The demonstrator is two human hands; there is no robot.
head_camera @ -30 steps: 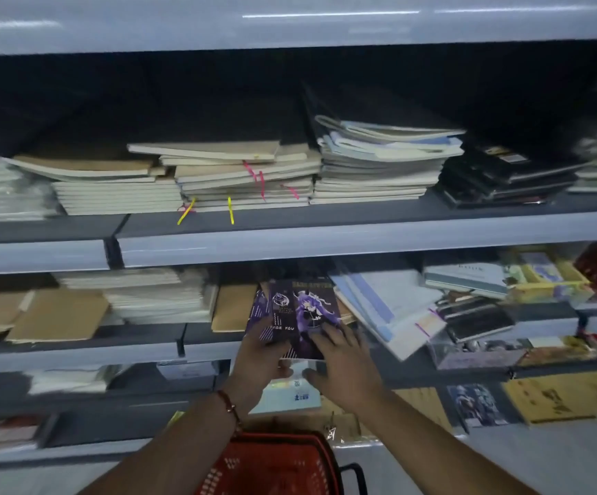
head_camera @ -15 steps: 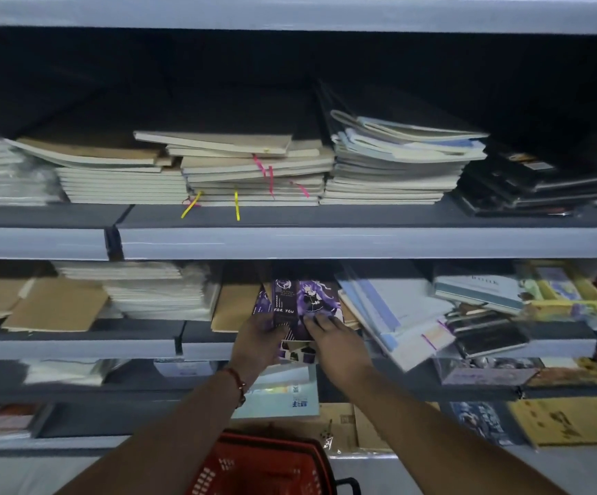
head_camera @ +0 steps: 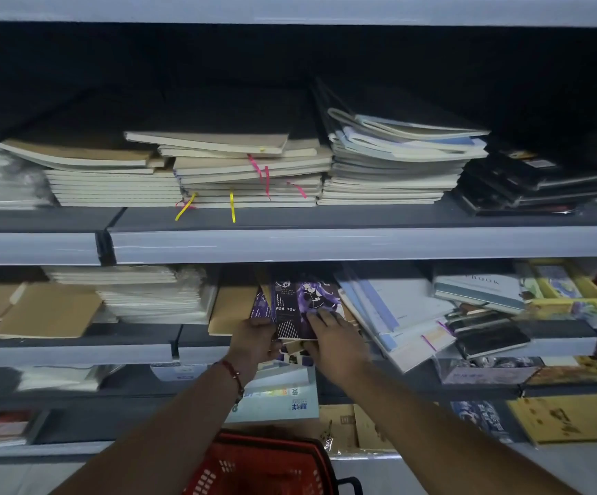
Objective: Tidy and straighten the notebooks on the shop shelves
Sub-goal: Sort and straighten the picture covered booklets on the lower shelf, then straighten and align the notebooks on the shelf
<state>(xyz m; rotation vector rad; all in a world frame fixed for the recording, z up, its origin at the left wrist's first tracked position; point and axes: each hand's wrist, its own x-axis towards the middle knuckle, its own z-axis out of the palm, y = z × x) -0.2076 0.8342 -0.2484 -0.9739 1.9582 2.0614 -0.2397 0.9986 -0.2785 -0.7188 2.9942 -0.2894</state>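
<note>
A small stack of purple and black notebooks [head_camera: 298, 303] marked "FOR YOU" lies on the middle shelf [head_camera: 139, 353], between a brown kraft notebook [head_camera: 231, 309] and a slanting pile of white and blue notebooks [head_camera: 393, 316]. My left hand [head_camera: 254, 339] grips the stack's near left corner, fingers curled under it. My right hand [head_camera: 331, 339] lies on the cover at the near right corner, fingers stretched over the top. The stack's near edge juts past the shelf lip.
The upper shelf [head_camera: 325, 242] carries uneven piles of cream notebooks [head_camera: 239, 173] with pink and yellow ribbons, pale blue ones [head_camera: 397, 162] and black ones [head_camera: 525, 184]. Brown kraft pads [head_camera: 47, 310] and wrapped white packs [head_camera: 154, 298] lie left. A red basket [head_camera: 264, 466] stands below.
Both hands have pushed the purple stack up and deeper onto the middle shelf, so less of it overhangs. The view has closed in on the shelves.
</note>
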